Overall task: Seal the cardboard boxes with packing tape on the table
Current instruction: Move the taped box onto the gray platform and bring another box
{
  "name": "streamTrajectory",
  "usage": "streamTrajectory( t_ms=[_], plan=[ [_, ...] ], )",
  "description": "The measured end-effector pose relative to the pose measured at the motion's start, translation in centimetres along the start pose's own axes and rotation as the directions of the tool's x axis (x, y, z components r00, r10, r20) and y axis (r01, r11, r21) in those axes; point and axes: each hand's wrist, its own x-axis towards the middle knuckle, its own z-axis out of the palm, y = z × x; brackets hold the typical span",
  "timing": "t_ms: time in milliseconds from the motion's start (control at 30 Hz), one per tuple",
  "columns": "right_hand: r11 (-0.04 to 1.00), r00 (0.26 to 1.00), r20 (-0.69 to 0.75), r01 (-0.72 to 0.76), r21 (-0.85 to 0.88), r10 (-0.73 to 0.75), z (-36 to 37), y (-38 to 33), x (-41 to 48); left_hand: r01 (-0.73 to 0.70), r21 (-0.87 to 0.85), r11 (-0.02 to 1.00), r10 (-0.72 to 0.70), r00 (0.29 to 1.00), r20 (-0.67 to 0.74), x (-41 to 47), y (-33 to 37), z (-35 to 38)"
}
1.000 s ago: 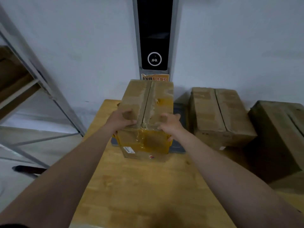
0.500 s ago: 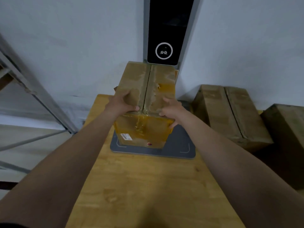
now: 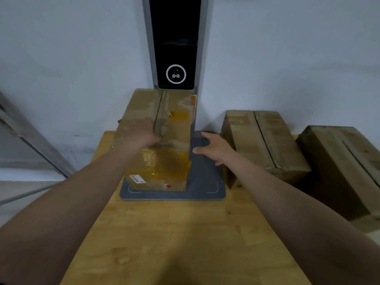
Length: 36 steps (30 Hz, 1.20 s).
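**Q:** Head view: what surface, what room?
**A:** A pale wooden table with visible grain stands against a plain white wall. A flat dark-grey plate with rounded corners and thin corner marks lies on the table at the wall. Above it rises a tall, glossy black panel in a grey frame, bearing a white ring. A grey metal frame slants at the left.

**Q:** Where is the task's thing, and how is it made?
**A:** The cardboard box, tall and rectangular, stands on the left part of the plate, with its far side near the panel. Its brown top flaps meet at a central seam, scuffed and torn in patches. Glossy amber tape covers the upper front face, and a small white label sits at the lower left. To the right lie a second box and a third box, both of matt cardboard with the seams uppermost.

**Q:** And the hands?
**A:** The left hand rests on the left top flap by the near edge; blur hides whether its fingers clasp. The right hand hovers over the plate just beside the box's right side, fingers spread and holding nothing.

**Q:** What differs from half a second before?
**A:** Then both hands clasped the near top edge. The right hand has since let go and moved rightward.
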Motion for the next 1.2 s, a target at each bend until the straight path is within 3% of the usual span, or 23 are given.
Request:
streamTrajectory(
  t_ms=[167, 300, 400, 633, 1000, 1200],
  plan=[
    [1.000, 0.998, -0.068, -0.002, -0.013, 0.001, -6.4, 7.2, -1.9, -0.261, -0.207, 0.943, 0.250, 0.965, -0.081, -2.4, 10.2, 2.1],
    [0.992, 0.995, -0.088, -0.060, -0.109, 0.050, -11.9, 14.1, -3.0, -0.284, -0.359, 0.889, 0.306, 0.952, 0.004, -4.1, 18.6, 5.3],
    [0.988, 0.991, -0.106, -0.090, -0.123, 0.077, -15.6, 19.7, -3.0, -0.207, -0.433, 0.877, 0.271, 0.958, 0.092, -4.9, 23.2, 8.8],
    [0.919, 0.984, -0.063, -0.177, -0.352, 0.165, -20.6, 30.7, 0.8, 0.002, -0.566, 0.825, 0.160, 0.958, 0.236, -3.8, 30.0, 18.0],
    [0.966, 0.978, -0.079, -0.205, -0.156, 0.195, -19.5, 36.6, 6.3, 0.149, -0.599, 0.787, -0.020, 0.976, 0.216, -0.1, 33.0, 26.0],
    [0.956, 0.971, -0.112, -0.227, -0.186, 0.209, -18.5, 36.7, 5.2, 0.198, -0.616, 0.762, -0.016, 0.957, 0.289, -0.8, 32.1, 25.6]
  ],
)
